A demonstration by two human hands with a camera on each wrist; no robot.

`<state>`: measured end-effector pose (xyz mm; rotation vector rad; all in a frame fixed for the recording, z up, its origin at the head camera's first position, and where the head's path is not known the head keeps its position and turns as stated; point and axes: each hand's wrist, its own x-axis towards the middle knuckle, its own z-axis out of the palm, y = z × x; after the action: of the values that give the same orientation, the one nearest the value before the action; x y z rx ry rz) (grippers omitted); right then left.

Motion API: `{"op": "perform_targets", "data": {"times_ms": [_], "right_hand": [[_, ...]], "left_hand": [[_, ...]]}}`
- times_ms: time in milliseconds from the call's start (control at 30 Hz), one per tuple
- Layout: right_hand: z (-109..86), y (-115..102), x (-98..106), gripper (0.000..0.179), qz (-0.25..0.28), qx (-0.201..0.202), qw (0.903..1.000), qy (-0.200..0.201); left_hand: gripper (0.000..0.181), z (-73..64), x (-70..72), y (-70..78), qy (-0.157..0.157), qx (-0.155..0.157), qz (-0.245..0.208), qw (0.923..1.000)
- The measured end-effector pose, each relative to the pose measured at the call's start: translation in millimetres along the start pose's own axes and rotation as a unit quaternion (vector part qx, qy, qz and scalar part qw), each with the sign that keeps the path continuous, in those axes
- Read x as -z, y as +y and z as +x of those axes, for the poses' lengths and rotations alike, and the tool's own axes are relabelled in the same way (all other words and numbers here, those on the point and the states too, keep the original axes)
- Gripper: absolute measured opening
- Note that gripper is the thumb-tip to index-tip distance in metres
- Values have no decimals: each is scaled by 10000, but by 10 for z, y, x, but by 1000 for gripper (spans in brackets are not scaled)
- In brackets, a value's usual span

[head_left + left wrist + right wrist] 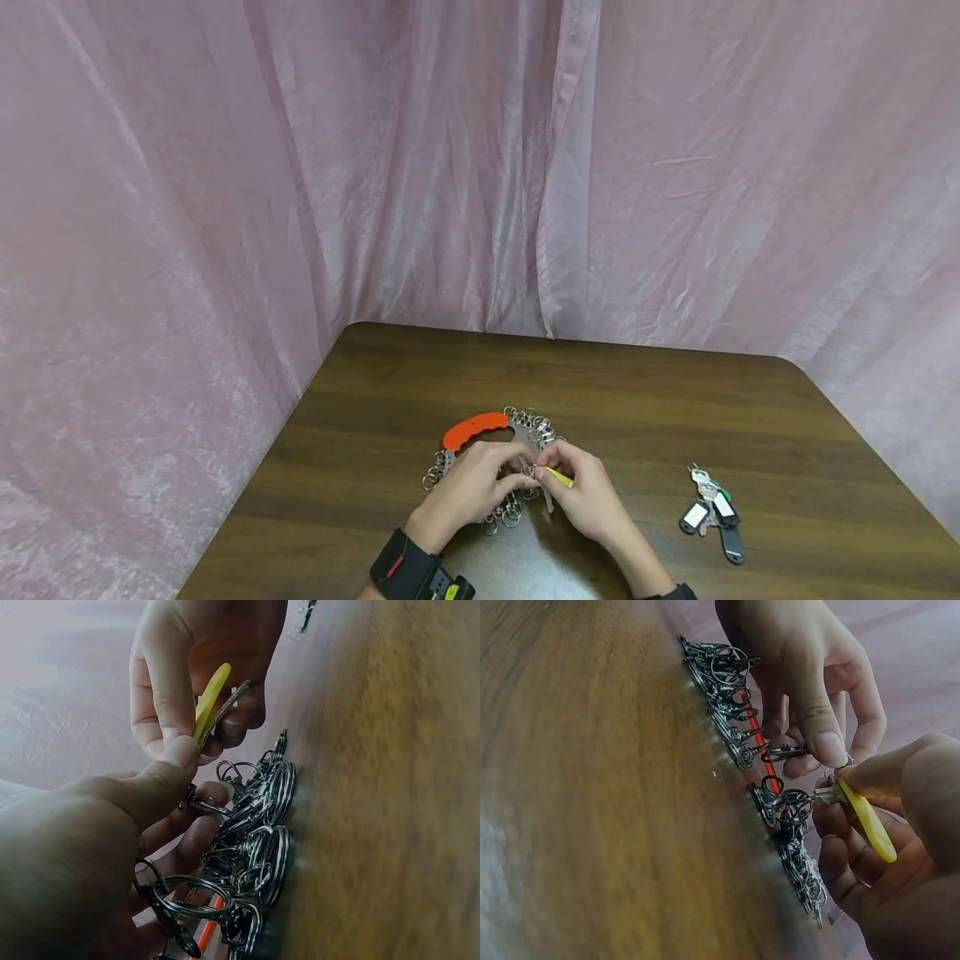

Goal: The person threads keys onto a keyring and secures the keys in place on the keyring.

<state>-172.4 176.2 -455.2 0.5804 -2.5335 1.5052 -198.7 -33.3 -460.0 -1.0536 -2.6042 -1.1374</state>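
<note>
A round metal key holder with an orange handle lies on the table, its rim hung with several snap hooks and split rings. My left hand reaches over the holder, thumb and fingers pinching a small ring at the end of a yellow key tag. From the right, my right hand pinches the same yellow tag between thumb and fingers. A metal key hangs alongside the tag. Fingertips of both hands meet at the ring and partly hide it.
Off to the right on the brown wooden table lies a bunch of keys with dark label tags and a green one partly covered. Pink curtains hang behind and beside the table.
</note>
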Motion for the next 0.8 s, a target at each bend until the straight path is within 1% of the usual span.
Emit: {"op": "perform_targets", "data": {"times_ms": [267,500,633,800], "right_hand": [[22,35,9,12,-212,133,9997,-85],[20,36,13,19,-263,266,9992,-118],[13,28,7,22,-297,286,9991,-85],[11,26,-1,18,-170,175,9997,-79]], "left_hand": [[16,2,6,-2,42,-27,78,10000],[15,-4,9,8,37,51,125,9999],[16,-8,1,12,31,167,81,9998],[19,-14,-1,12,-4,345,-4,9994]]}}
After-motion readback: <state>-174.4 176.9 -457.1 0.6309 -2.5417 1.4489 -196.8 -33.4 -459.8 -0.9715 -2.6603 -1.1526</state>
